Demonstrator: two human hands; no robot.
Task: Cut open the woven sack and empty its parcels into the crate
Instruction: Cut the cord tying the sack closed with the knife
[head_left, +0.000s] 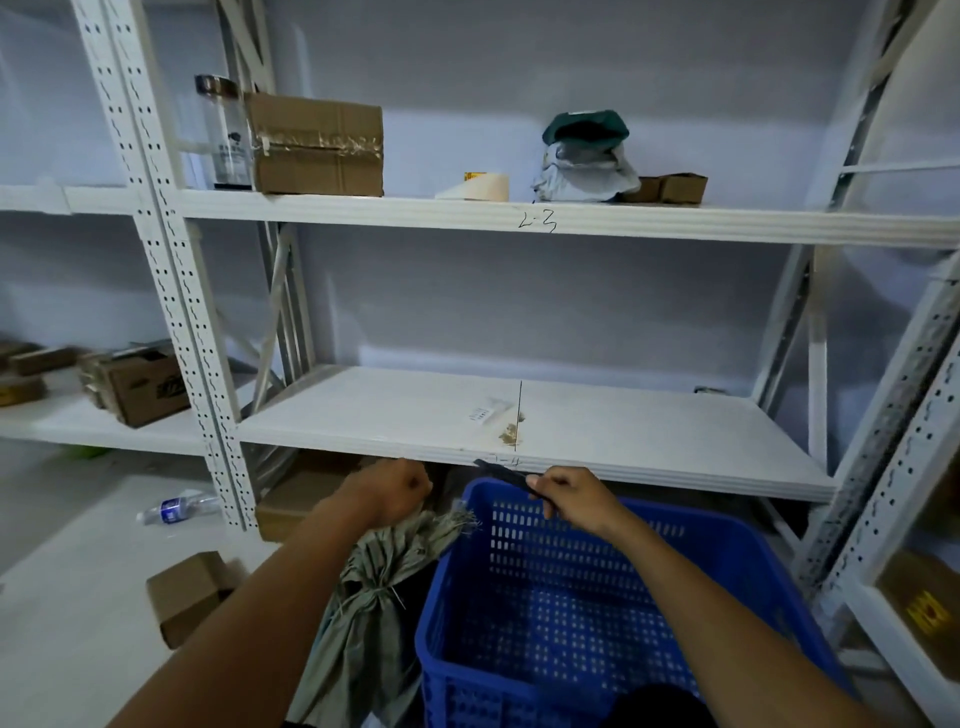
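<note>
A grey-green woven sack (363, 623) stands on the floor just left of a blue perforated crate (571, 597). Its neck is tied with a cord, and the frayed top fans out above the knot. My left hand (395, 488) is closed around that bunched top and holds it up. My right hand (571, 496) is over the crate's far rim and grips a dark cutting tool (501, 472), which points left toward the sack's top. The crate's inside looks bare. No parcels show.
A white shelf (519, 415) runs just behind my hands, with boxes below it. A small cardboard box (189, 597) and a plastic bottle (176, 506) lie on the floor at the left. A second rack (909, 467) stands close on the right.
</note>
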